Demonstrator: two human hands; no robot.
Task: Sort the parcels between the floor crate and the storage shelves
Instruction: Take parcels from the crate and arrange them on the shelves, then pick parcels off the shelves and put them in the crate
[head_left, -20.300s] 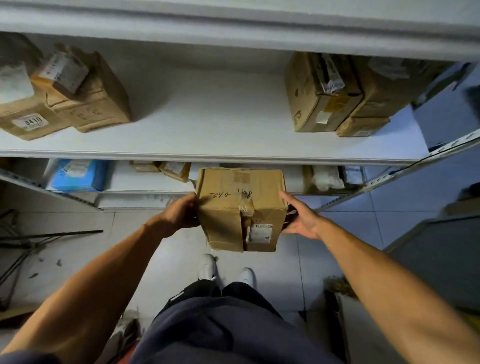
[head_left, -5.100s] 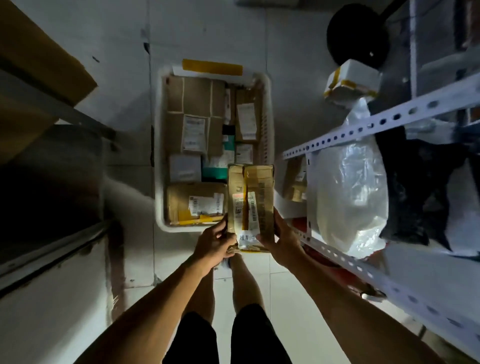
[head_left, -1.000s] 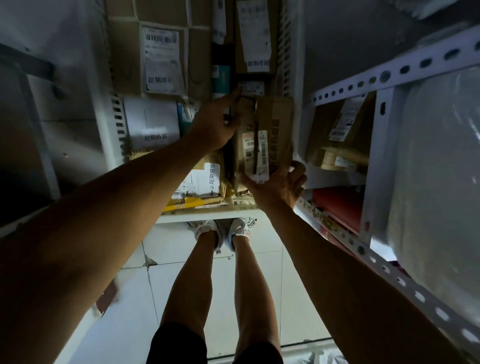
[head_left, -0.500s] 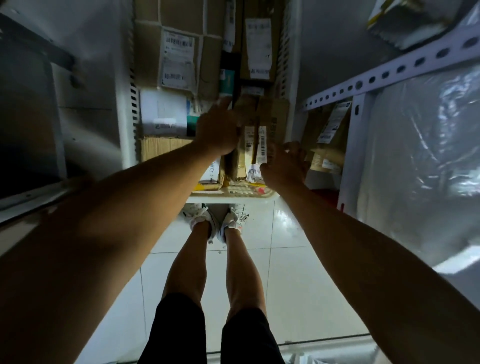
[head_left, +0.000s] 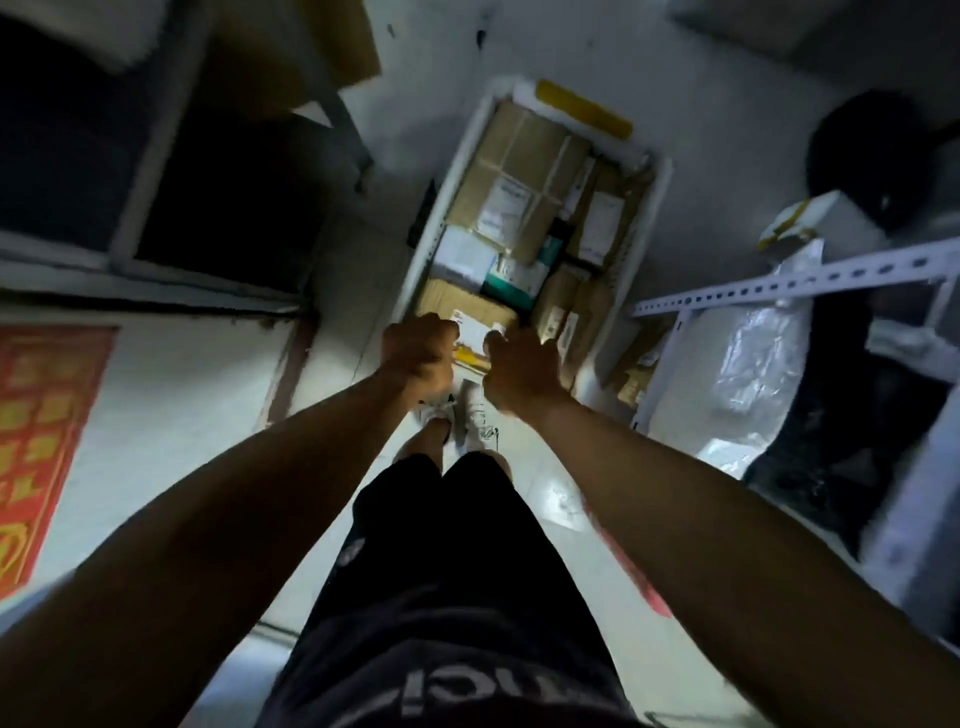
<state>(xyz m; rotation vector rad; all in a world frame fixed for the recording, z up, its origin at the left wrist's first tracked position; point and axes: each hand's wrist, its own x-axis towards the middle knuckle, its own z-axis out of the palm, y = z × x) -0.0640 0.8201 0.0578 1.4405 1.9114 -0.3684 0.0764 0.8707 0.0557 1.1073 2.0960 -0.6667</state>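
Parcels packed in the floor crate, both hands above its near end

Parcels (head_left: 511, 208) filled the white floor crate (head_left: 647, 228) that stood on the tiled floor (head_left: 358, 291): mostly brown cardboard boxes with white shipping labels, with a teal box (head_left: 511, 278) among them. Just right of the crate stood the white perforated storage shelves (head_left: 789, 278), where a clear plastic bag (head_left: 748, 364) bulged. The left hand (head_left: 418, 358) hung over the crate's near edge, its grip curled into a fist around nothing visible. The right hand (head_left: 522, 371) hung beside it, grip loosely curled, back to the camera; whether it touched a parcel could not be told.
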